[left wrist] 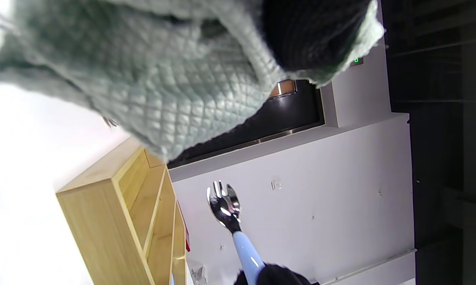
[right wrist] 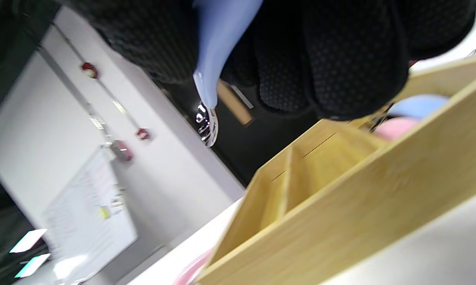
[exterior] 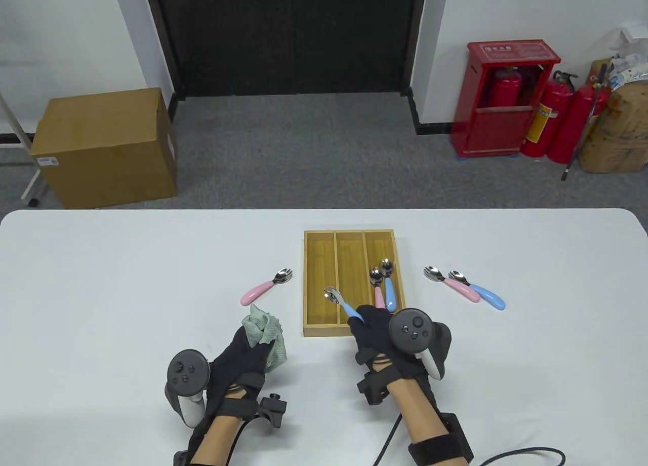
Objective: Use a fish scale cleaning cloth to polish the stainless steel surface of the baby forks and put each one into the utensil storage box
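Observation:
My right hand (exterior: pixel 365 320) grips the blue handle of a baby fork (exterior: pixel 338 302), its steel head raised over the near left part of the wooden utensil box (exterior: pixel 311 283). The same fork (left wrist: pixel 229 215) shows in the left wrist view, and again in the right wrist view as the fork (right wrist: pixel 210 91) under my fingers. My left hand (exterior: pixel 253 345) holds the bunched green cleaning cloth (exterior: pixel 264 334) left of the box. A pink-handled and a blue-handled utensil (exterior: pixel 383 286) lie in the box's right compartment. One pink fork (exterior: pixel 266 286) lies left of the box; a pink fork (exterior: pixel 450 282) and a blue fork (exterior: pixel 478 292) lie to its right.
The white table (exterior: pixel 101 283) runs wide on both sides. Beyond its far edge stand a cardboard box (exterior: pixel 106 147) on the floor and a red extinguisher cabinet (exterior: pixel 501 101) with extinguishers beside it.

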Available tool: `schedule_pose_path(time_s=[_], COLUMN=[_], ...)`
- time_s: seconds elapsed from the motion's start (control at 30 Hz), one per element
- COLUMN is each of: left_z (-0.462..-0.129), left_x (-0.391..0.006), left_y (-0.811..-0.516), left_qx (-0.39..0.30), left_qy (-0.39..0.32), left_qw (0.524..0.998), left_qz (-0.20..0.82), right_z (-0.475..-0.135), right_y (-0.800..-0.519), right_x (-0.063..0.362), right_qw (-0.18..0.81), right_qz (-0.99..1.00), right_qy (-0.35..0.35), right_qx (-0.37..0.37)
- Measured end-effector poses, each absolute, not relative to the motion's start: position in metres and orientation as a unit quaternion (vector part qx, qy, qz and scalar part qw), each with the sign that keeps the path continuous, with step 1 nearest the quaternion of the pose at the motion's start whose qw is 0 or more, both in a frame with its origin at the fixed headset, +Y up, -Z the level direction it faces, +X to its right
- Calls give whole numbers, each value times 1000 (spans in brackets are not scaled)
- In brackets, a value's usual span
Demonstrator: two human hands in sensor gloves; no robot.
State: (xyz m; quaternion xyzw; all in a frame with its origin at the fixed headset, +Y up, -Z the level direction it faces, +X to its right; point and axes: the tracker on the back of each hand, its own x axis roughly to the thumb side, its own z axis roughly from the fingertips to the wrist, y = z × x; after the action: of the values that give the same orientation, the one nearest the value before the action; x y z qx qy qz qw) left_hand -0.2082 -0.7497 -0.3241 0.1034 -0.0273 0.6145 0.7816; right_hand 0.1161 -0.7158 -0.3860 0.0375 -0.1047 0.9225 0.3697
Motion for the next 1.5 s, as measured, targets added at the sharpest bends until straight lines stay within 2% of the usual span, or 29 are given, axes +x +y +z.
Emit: schedule_pose_path(time_s=[0.23,0.43,0.83,1.07,1.17,1.23,1.33,1.5], left_z=[-326,-326,-328,-332,-333,-332,-333,-332], left_x=[-208,-204,-201,-203,-204,-205,-205,-206], left_y=[-749,-748,-748,-753,-754,-754,-753,-754], left_qx=[91,84,74,69,69,71,73,76], left_qy=[-33,-44,-53,-47,-45,-44,-47,-54], left_qw=[775,777,775,779,779,779,781,787], left_qz=[625,622,625,622,622,621,619,610], right_z=[-420,-443,-470,-482,-485,-487,-491,-497], right_y=[-715,-729,-741,-752,-755,-753,-737,-702], right_x=[109,97,74,64,61,62,74,130], right_qw=[302,228,203,160,149,147,214,233], right_qz=[948,965,972,981,984,985,974,965], right_qy=[-77,-54,-23,48,40,43,17,-20], right_qx=[-65,-121,-112,-101,-94,-84,-79,-115])
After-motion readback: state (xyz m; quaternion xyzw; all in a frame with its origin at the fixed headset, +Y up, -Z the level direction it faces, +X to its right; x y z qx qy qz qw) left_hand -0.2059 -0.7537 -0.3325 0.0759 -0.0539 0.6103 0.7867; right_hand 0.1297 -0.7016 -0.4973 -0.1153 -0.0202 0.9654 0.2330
